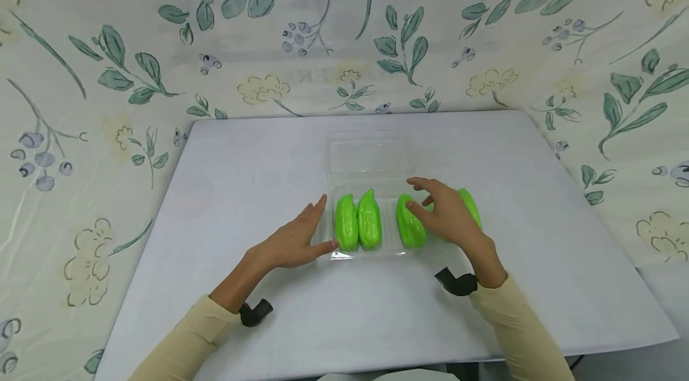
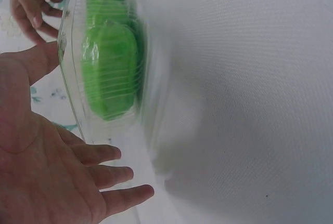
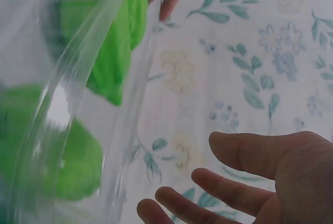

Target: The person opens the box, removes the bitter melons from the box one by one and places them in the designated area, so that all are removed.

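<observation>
A clear plastic clamshell box lies open on the table. Inside, two glossy, bright green, pepper-like vegetables lie side by side at the left, and another such vegetable lies further right. My left hand is at the box's left side with fingers spread; its thumb is at the rim in the left wrist view. My right hand hovers over the box's right side, partly covering the right vegetable, its fingers apart and holding nothing in the right wrist view. One more green vegetable shows beyond it, partly hidden.
The box's transparent lid is folded back toward the table's far edge. A white cloth covers the table. Behind and beside it hangs a floral sheet. Black straps stick out at both wrists.
</observation>
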A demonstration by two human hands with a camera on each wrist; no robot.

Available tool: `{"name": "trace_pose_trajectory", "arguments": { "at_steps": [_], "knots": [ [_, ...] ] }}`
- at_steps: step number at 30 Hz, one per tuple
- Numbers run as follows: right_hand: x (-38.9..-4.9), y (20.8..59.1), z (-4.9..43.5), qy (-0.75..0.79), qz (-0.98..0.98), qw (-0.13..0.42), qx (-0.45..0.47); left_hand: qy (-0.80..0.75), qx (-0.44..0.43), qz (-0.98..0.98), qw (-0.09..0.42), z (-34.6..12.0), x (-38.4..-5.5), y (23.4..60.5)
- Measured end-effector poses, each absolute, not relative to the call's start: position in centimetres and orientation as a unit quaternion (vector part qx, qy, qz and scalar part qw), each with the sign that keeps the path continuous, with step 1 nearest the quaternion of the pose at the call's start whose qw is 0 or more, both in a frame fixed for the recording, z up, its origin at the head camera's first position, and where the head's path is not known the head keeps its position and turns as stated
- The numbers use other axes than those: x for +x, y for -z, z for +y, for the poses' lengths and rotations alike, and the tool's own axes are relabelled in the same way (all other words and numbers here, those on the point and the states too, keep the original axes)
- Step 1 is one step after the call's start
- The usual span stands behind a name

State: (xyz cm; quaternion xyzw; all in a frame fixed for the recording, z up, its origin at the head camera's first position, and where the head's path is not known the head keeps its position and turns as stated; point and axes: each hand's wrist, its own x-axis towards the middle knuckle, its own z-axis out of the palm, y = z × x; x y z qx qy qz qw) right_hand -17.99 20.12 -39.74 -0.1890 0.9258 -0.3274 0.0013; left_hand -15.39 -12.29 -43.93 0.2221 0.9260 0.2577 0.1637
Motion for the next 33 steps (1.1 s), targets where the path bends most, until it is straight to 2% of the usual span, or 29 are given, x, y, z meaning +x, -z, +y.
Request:
{"name": "trace_pose_trajectory", "arguments": {
  "at_steps": [10, 19, 33],
  "knots": [
    [-18.0, 41.5, 15.6, 0.341, 0.917, 0.041, -0.203, -0.256, 0.221, 0.927, 0.161, -12.3, -15.4, 44.1],
    [-17.6, 43.4, 12.8, 0.318, 0.927, 0.091, -0.175, -0.260, 0.225, 0.926, 0.153, -12.4, -15.4, 44.3],
    [-17.2, 44.4, 12.3, 0.315, 0.930, 0.059, -0.179, -0.263, 0.229, 0.926, 0.148, -12.4, -15.3, 44.4]
  ]
}}
